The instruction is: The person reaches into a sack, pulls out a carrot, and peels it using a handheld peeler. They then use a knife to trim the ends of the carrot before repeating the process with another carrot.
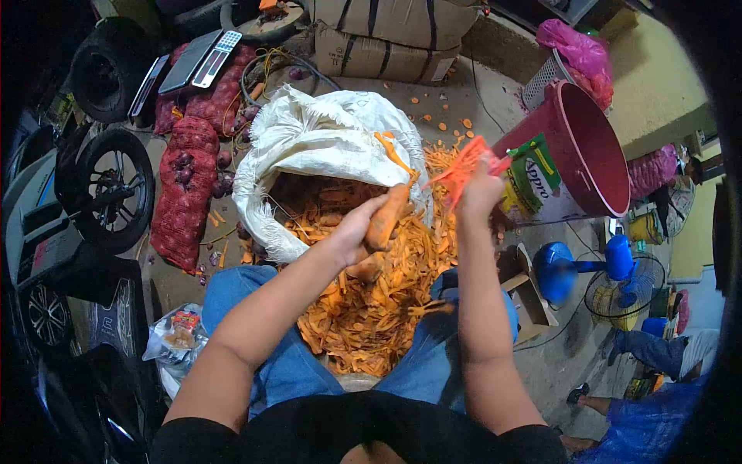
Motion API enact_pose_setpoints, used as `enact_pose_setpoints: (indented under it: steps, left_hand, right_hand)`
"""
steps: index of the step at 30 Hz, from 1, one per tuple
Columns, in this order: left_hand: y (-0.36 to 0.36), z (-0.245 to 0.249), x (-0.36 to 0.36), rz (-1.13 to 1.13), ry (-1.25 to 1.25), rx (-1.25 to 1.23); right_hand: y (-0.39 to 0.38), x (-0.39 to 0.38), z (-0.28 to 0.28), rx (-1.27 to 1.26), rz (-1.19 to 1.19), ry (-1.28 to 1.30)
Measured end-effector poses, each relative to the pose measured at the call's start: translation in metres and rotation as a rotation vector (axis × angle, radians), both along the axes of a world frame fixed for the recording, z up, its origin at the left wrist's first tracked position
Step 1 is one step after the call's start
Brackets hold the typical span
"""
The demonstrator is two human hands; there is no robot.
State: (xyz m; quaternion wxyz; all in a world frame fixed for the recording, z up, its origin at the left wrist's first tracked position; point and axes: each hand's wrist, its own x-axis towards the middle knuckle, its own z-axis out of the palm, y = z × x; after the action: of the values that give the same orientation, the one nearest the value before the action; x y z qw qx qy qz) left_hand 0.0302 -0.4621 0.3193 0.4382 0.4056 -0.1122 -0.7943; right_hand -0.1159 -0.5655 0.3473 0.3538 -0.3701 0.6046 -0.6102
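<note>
My left hand is closed around an orange carrot, its tip pointing up and away from me. A loose strip of peel hangs in the air beyond that tip. My right hand is closed on a red peeler, smeared by motion, to the right of the carrot. Beneath both hands a heap of carrot peels spreads between my knees. Another carrot shows just below my left hand. Ahead, a white woven sack gapes open with unpeeled carrots inside.
A tall red bucket leans at the right, before a pink bag. Red net sacks of onions and a scale stand left, near a motorbike wheel. A blue fan and another person are at right.
</note>
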Motion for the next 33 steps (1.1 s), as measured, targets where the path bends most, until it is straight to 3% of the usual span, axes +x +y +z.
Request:
enact_pose_setpoints:
  steps: [5,9,12,14,17,18,19,20,21,23,25,29,31,33]
  left_hand:
    - [-0.001,0.002,-0.002,0.062,0.213,-0.035]
    - [0.001,0.003,-0.008,0.149,0.202,0.042]
    - [0.001,-0.004,-0.006,0.062,0.172,-0.001]
    - [0.006,0.0,-0.012,-0.011,0.092,-0.037]
    - [0.018,0.011,-0.013,-0.108,0.171,-0.057]
    - [0.019,0.027,-0.012,-0.215,0.09,-0.086]
    - [0.019,0.038,-0.011,-0.325,0.003,-0.118]
    - [0.02,0.04,-0.018,-0.187,0.028,-0.097]
    - [0.017,0.033,-0.013,-0.186,0.028,-0.1]
    - [0.006,0.004,0.002,-0.062,0.015,0.011]
    - [0.0,-0.007,0.013,-0.055,0.151,-0.039]
    - [-0.003,-0.004,0.007,0.093,0.264,-0.033]
    - [-0.002,-0.008,0.004,0.067,0.388,-0.093]
    - [-0.002,-0.001,-0.002,0.164,0.309,0.012]
  right_hand:
    - [0.042,0.041,-0.008,0.024,0.364,0.12]
    - [0.049,0.047,-0.019,-0.172,0.411,0.19]
    - [0.044,0.042,-0.025,-0.196,0.35,0.15]
    - [0.029,0.031,-0.022,-0.056,0.221,0.238]
    - [-0.005,-0.001,-0.03,-0.084,-0.048,0.452]
    - [-0.013,-0.012,-0.035,-0.069,-0.13,0.558]
    - [-0.016,-0.016,-0.033,-0.069,-0.135,0.552]
    - [-0.017,-0.019,-0.03,0.025,-0.176,0.355]
    - [-0.02,-0.022,-0.027,0.113,-0.21,0.162]
    - [-0.014,-0.012,-0.018,0.046,-0.171,0.197]
    - [0.013,0.019,0.01,-0.051,0.096,-0.211]
    - [0.031,0.041,-0.013,0.089,0.27,-0.056]
    - [0.04,0.048,-0.014,-0.011,0.384,0.18]
    - [0.045,0.052,-0.012,-0.065,0.398,0.136]
